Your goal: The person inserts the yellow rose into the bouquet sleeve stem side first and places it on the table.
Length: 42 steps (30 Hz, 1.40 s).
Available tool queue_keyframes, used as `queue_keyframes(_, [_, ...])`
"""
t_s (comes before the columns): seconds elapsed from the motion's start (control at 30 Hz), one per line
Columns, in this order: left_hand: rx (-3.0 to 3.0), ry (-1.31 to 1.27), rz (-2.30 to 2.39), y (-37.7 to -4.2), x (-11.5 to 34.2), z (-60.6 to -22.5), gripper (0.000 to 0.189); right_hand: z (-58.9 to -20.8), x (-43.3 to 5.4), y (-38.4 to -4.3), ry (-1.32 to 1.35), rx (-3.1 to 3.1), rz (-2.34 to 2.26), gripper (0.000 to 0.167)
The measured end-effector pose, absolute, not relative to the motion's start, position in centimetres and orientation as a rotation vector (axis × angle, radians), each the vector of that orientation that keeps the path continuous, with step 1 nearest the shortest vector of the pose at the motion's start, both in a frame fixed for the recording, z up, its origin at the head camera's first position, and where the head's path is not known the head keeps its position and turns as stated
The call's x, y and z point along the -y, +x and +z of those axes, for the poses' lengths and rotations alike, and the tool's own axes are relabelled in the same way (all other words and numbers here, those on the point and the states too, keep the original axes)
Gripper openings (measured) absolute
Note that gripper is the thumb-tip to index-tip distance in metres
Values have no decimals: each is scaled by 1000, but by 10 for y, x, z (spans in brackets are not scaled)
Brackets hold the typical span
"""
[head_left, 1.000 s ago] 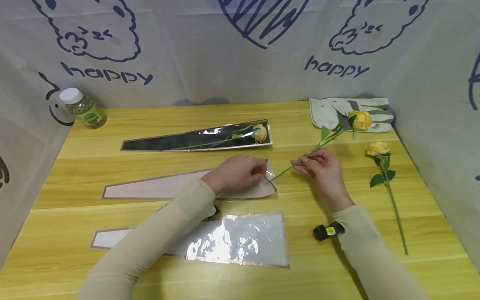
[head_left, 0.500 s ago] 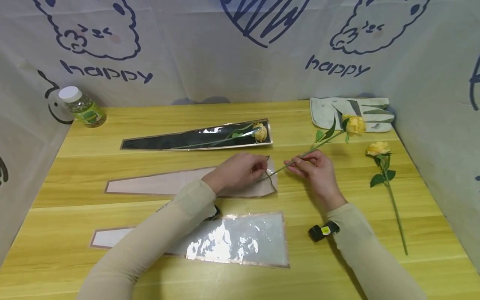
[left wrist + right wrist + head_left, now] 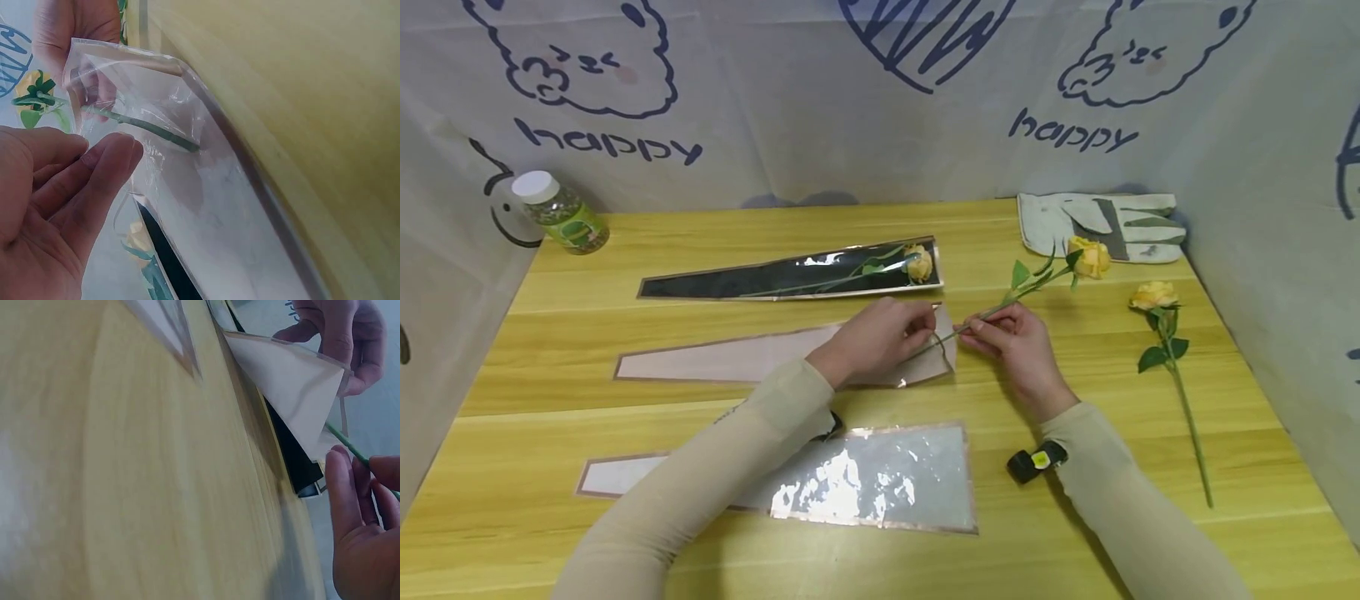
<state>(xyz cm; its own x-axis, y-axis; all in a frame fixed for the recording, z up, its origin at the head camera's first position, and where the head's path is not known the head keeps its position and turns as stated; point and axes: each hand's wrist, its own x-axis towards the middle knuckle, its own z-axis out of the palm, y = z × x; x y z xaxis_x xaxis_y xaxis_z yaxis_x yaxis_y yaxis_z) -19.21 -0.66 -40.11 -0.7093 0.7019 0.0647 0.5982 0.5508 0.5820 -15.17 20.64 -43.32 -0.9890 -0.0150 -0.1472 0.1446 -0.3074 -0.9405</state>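
Note:
My left hand (image 3: 887, 336) pinches the upper edge of the wide mouth of a pale pink flower sleeve (image 3: 722, 358), a tapered bag with a clear front. The mouth gapes. In my right hand (image 3: 1011, 350), the stem of a yellow rose (image 3: 1088, 257) is pinched between thumb and fingers, bloom pointing up and right. The stem's lower end (image 3: 181, 142) shows inside the clear film in the left wrist view. From the right wrist side, the sleeve's pale back (image 3: 287, 375) hangs between both hands. The right fingers are right at the mouth.
A black sleeve (image 3: 715, 283) with a yellow rose inside lies behind. Nearer me is a grey-white sleeve (image 3: 917, 475), partly under my left arm. A second loose rose (image 3: 1180, 392) lies at right, a glove (image 3: 1052, 221) at back right, a lidded jar (image 3: 568, 217) at back left.
My right hand has moved left and slightly up with the rose, and its stem has slid further into the pink sleeve. The left hand keeps its pinch, the sleeve mouth shifting up slightly.

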Motion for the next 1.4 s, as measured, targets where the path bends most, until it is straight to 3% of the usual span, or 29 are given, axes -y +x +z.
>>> queue_keyframes(0.43, [-2645, 1103, 885, -190, 2, -399, 6, -434, -203, -153, 157, -1713, -2481, 12])
queue_keyframes(0.7, [-2637, 1074, 900, -190, 2, -400, 5, -434, -211, -153, 137, -1613, -2577, 28])
queue_keyframes(1.0, [-2633, 1088, 902, -189, 1, -401, 5, -433, -213, -154, 220, -1532, -2671, 18])
queue_keyframes(1.2, [-2627, 1097, 899, -189, 0, -401, 5, -434, -211, -154, 210, -1537, -2681, 3])
queue_keyframes(1.4, [-2624, 1100, 902, -189, -1, -400, 6, -433, -213, -154, 192, -1476, -2701, 5])
